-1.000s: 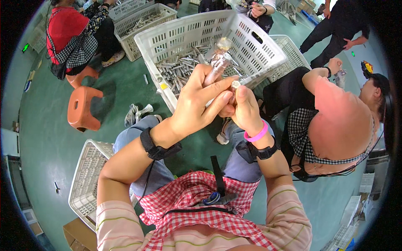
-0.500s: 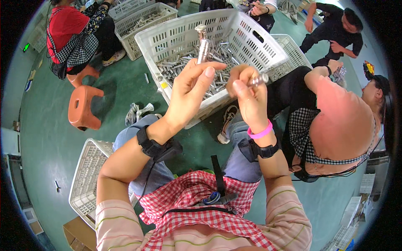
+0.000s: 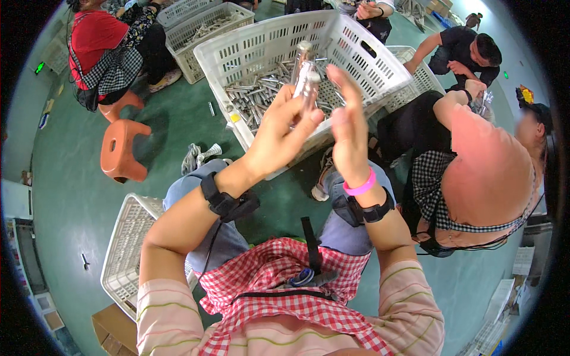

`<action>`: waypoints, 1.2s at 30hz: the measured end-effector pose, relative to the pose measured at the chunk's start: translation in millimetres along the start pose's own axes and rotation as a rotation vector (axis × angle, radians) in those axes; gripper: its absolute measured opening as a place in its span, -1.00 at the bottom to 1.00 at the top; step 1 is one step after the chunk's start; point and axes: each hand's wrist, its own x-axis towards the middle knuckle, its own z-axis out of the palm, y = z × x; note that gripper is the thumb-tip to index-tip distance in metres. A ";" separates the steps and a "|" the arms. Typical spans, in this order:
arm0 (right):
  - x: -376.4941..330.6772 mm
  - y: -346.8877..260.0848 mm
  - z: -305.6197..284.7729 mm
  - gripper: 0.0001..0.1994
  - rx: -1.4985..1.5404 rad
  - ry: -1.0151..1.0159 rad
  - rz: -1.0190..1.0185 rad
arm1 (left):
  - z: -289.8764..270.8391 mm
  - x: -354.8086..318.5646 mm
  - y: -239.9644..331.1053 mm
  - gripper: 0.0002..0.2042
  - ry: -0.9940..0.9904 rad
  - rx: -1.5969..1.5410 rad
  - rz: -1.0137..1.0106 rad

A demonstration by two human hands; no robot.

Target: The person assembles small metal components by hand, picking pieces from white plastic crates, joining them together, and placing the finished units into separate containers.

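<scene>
My left hand [image 3: 282,130] is closed around a few shiny bolt-like metal cylinders [image 3: 306,83], which stand up out of the fingers. Their lower ends are hidden in the hand. Beside them, my right hand [image 3: 351,130] has its fingers stretched upward, the palm turned toward the metal pieces. Nothing shows in its grasp, and I cannot tell whether it touches the pieces. Both hands are raised over the near side of a large white plastic crate [image 3: 270,50], where many similar loose silver pieces [image 3: 252,98] lie.
An orange stool [image 3: 123,150] stands on the green floor at left. A white basket [image 3: 126,246] is by my left leg, a cardboard box [image 3: 116,329] below it. A co-worker in a pink top [image 3: 490,166] sits close at right. More crates [image 3: 205,38] stand behind.
The short metal piece in my right hand is no longer visible there. My right fingers have straightened beside the left hand's bundle. My left hand has shifted slightly right and lower.
</scene>
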 end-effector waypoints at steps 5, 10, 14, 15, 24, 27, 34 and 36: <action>1.2 18.5 -12.4 -0.51 0.179 0.001 0.242 | -11.0 8.2 4.2 -0.69 -0.127 -0.764 -0.242; -0.4 22.9 -15.6 -0.50 0.446 -0.189 0.477 | -20.8 11.9 1.9 -0.62 -0.368 -0.942 -0.389; 0.2 25.1 -6.3 -0.79 0.222 -0.241 0.569 | -39.1 8.6 -1.9 -0.62 -0.365 -0.710 -0.496; -3.2 26.5 2.5 -0.77 0.387 -0.136 0.602 | -45.6 9.2 -2.1 -0.63 -0.388 -0.622 -0.456; -6.3 53.2 -24.1 -0.71 -0.417 -0.283 0.027 | -170.6 -37.5 84.8 -0.74 0.294 -0.113 -0.282; -13.8 80.0 -44.3 -0.73 -0.207 -0.273 0.154 | -216.6 -104.5 119.5 -0.69 0.688 0.239 -0.531; -11.4 46.0 -7.6 -0.66 0.334 -0.109 0.607 | -285.0 -364.2 14.3 -0.80 1.224 -0.007 -1.016; -18.0 55.7 -0.2 -0.66 0.356 -0.126 0.631 | -279.9 -424.7 -28.9 -0.85 1.329 -0.233 -1.271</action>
